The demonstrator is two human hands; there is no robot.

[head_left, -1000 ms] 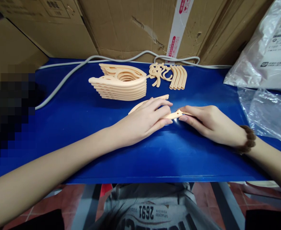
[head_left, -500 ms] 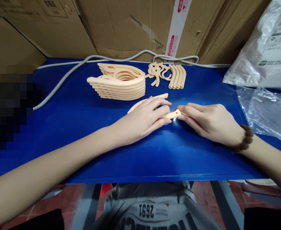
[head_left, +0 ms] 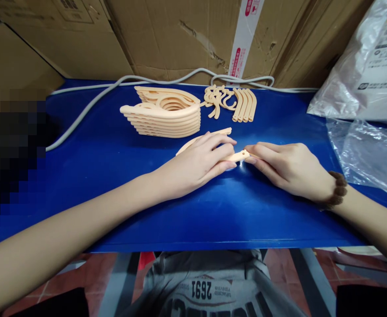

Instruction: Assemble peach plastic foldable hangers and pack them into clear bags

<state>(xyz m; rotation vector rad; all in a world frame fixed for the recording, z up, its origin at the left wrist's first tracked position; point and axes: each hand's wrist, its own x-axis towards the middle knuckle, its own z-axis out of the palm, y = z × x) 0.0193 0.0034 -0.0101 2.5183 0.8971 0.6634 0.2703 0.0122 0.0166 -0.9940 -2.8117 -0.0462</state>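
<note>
A curved beige plastic piece [head_left: 240,156] lies low over the blue table, with my left hand [head_left: 202,165] closed over its middle. Its upper arm and its holed right end stick out past my fingers. My right hand [head_left: 284,165] pinches at that holed end; whatever is between its fingertips is mostly hidden. Behind my left hand stands a stack of similar beige pieces [head_left: 167,121]. To the right of the stack are a pile of small beige hooks [head_left: 217,99] and a row of several short curved beige arms [head_left: 244,105].
Cardboard boxes [head_left: 180,44] line the back of the blue table [head_left: 187,220]. A white cable [head_left: 91,108] runs along the back and left. At the right lie a white plastic package [head_left: 361,75] and a clear bag [head_left: 368,154].
Both hands hold almost the same pose. The holed end of the beige piece has tilted slightly, and my right wrist has shifted a little to the left.
</note>
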